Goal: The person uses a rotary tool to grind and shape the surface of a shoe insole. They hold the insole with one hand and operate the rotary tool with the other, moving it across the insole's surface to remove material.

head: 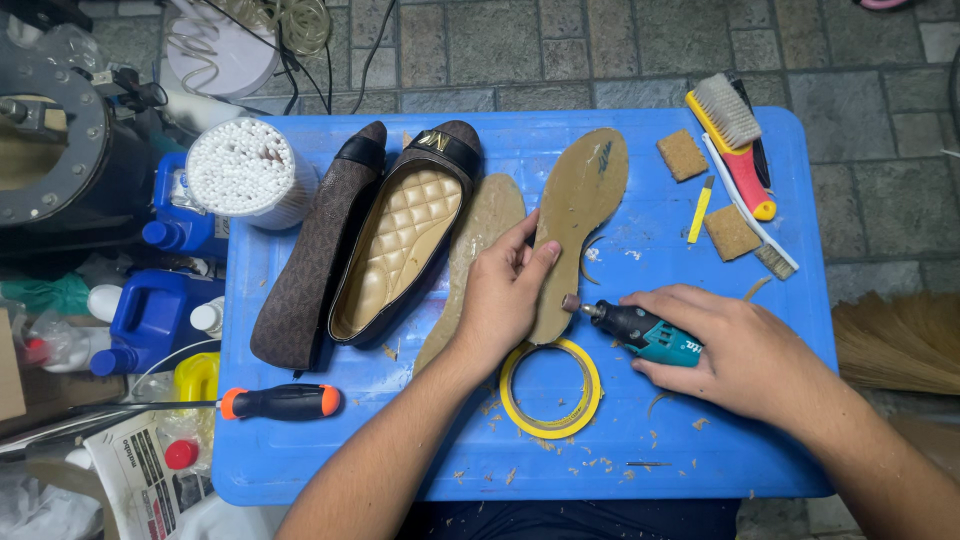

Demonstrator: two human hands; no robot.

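From the head camera, the left hand (500, 290) pressed a tan shoe sole (578, 215) flat on the blue counter (700, 450), its fingers (520, 245) spread over the sole's lower half. The right hand (735, 350) had its fingers curled tight round a teal rotary tool (640, 330), whose small grinding tip touched the sole's right edge near the heel.

Tan shavings lay scattered over the counter's near part, so some trimming looked done; how much of the edge remained rough could not be told. A second sole (480, 240) lay just beside the first, next to two brown flat shoes (370, 240).

A yellow tape ring (550, 390) sat just below the tool, tight to the working spot. A screwdriver (280, 402) lay well left, brushes (735, 150) far right. Open counter remained near the front edge.
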